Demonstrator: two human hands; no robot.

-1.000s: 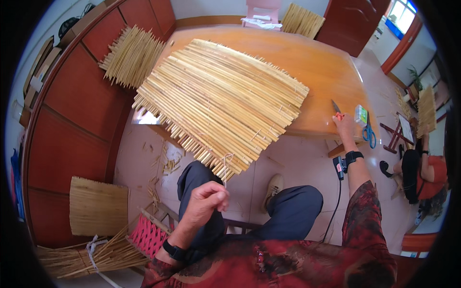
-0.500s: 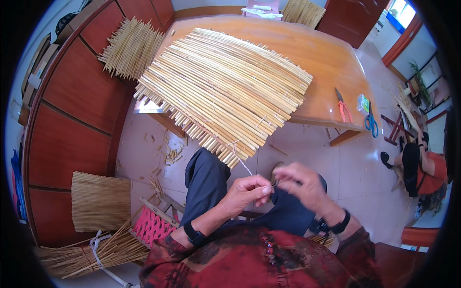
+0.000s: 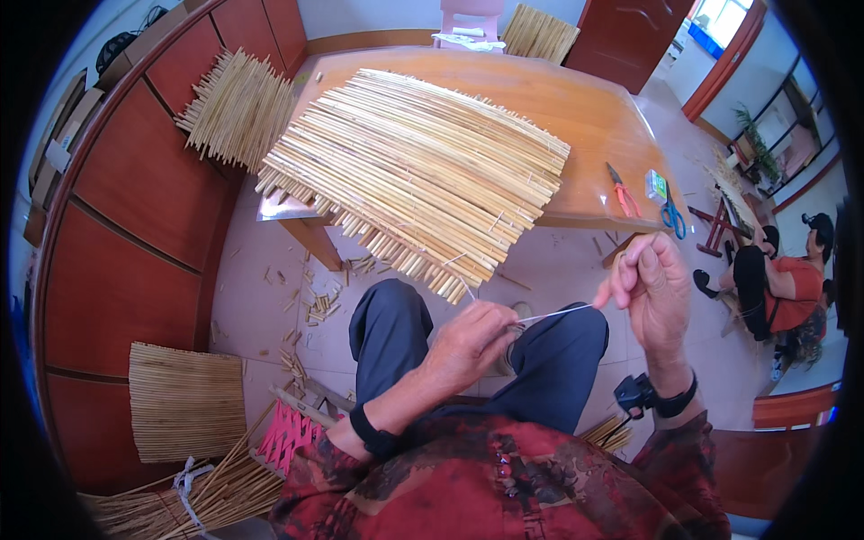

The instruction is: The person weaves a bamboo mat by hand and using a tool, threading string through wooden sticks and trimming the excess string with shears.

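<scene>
A mat of tan reed stalks [image 3: 418,171] lies on the wooden table [image 3: 603,126], its near corner jutting over the edge toward me. A pale string [image 3: 558,314] hangs from that corner. My left hand [image 3: 472,340] is closed on the string just below the corner, its fingers curled. Farther right, my right hand [image 3: 655,288] is raised with fingers bent, pinching the string's other stretch. Between the two hands the string runs nearly straight. What sits inside the right fingertips is too small to make out.
Red-handled pliers [image 3: 621,193], a small green-and-clear box [image 3: 656,186] and blue-handled scissors [image 3: 671,219] lie at the table's right end. Reed offcuts [image 3: 321,306] litter the floor. More reed mats [image 3: 186,400] lean against the red cabinets [image 3: 135,279]. A person in orange [image 3: 796,292] sits at right.
My right hand has moved right and up, away from my left, drawing the string out between them. My left hand has moved slightly up, closer to the mat's corner.
</scene>
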